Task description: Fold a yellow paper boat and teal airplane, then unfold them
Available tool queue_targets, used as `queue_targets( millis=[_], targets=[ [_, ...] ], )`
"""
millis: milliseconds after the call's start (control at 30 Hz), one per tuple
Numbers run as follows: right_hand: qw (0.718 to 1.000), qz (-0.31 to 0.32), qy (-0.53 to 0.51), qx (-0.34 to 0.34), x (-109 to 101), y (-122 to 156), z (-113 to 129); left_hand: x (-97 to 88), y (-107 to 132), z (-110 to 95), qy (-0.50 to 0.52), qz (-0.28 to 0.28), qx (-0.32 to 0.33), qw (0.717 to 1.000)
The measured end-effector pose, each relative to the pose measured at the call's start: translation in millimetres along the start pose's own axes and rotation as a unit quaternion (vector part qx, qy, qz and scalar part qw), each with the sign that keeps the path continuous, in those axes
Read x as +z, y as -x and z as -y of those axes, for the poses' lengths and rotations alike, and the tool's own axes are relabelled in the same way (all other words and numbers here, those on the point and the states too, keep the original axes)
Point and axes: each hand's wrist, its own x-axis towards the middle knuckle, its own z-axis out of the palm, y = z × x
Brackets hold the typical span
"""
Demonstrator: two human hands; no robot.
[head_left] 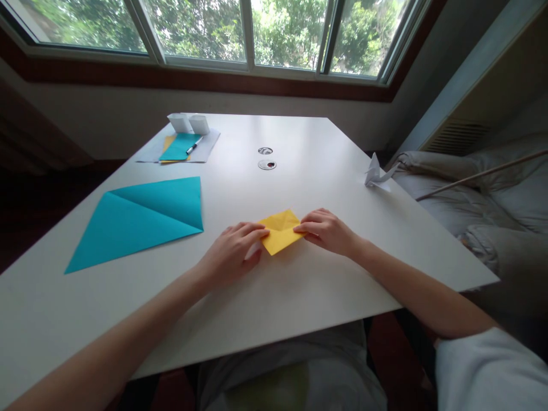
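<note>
1. Hands: two, both on the work. The left hand (233, 248) rests fingertips on the left corner of a small, folded bright-yellow sheet of paper (278, 241); its thumb appears apart from the paper, so I cannot tell if it grips. The right hand (329, 229) appears to pinch the opposite corner.
2. Yellow sheet: one. It lies between the hands, near the front edge of the white, smooth-topped surface (299, 297), with creases showing.
3. Step, judged: shaping or creasing the paper. The next move calls for even hold on both corners and aligned edges.
4. Left of the hands: one large, flat teal paper sheet with slanting folds (149, 220), apart from them.
5. Beyond the hands: two round, silvery discs (267, 165), one behind the other; whether loose or inset, cannot tell.
6. Right edge: one white, folded-paper bird shape (375, 174).
7. Far left: one small teal sheet (177, 149) over yellow-orange paper (168, 141) and white paper (150, 151), layers uncountable; one black-and-white pen (194, 145); two white, boxy objects (199, 124).
</note>
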Motion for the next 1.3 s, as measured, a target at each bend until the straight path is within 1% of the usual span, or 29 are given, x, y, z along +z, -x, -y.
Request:
queue_targets(
  millis=[67, 200, 300, 400, 533, 600, 733, 833, 933, 1000, 1067, 1133, 1200, 1267, 1300],
  targets=[
    [0.999, 0.044, -0.007, -0.007, 0, 1, -2, 2.4, -1, -1, -0.025, 0.023, 0.01, 0.999],
    [0.993, 0.113, -0.021, -0.001, -5, 3, -3, 4.7, -2, -2, -0.065, 0.033, 0.029, 0.997],
    [0.992, 0.126, 0.01, 0.005, -8, 4, 2, 4.5, -1, -4, -0.083, 0.042, 0.045, 0.995],
    [0.99, 0.132, 0.039, 0.02, -8, 5, 8, 3.2, 0, -8, -0.102, 0.038, 0.045, 0.993],
    [0.989, 0.142, 0.017, 0.029, -7, 6, 9, 1.2, 0, -15, -0.137, 0.043, 0.029, 0.989],
    [0.989, 0.143, 0.002, 0.045, -10, 6, 9, 1.3, -1, -17, -0.138, 0.039, 0.025, 0.989],
    [0.983, 0.155, -0.03, 0.091, -18, 4, 11, 4.0, 1, -21, -0.104, 0.012, 0.012, 0.994],
    [0.979, 0.159, -0.029, 0.125, -22, 2, 14, 6.8, 2, -22, -0.047, -0.016, -0.05, 0.997],
    [0.976, 0.158, -0.049, 0.142, -22, 1, 16, 8.5, 2, -20, 0.05, -0.042, -0.111, 0.992],
    [0.973, 0.163, -0.067, 0.147, -22, 1, 16, 9.0, 1, -19, 0.106, -0.042, -0.138, 0.984],
    [0.968, 0.172, -0.072, 0.166, -21, 0, 17, 9.4, 1, -18, 0.138, -0.035, -0.157, 0.977],
    [0.963, 0.164, -0.087, 0.196, -20, -2, 17, 10.0, 2, -17, 0.145, -0.03, -0.154, 0.977],
    [0.959, 0.127, -0.126, 0.218, -19, -4, 17, 10.7, 2, -17, 0.14, -0.032, -0.137, 0.98],
    [0.955, 0.094, -0.186, 0.21, -19, -7, 17, 11.0, 3, -18, 0.137, -0.036, -0.118, 0.983],
    [0.953, 0.087, -0.215, 0.197, -18, -8, 16, 10.9, 3, -18, 0.137, -0.036, -0.112, 0.984]
  ],
)
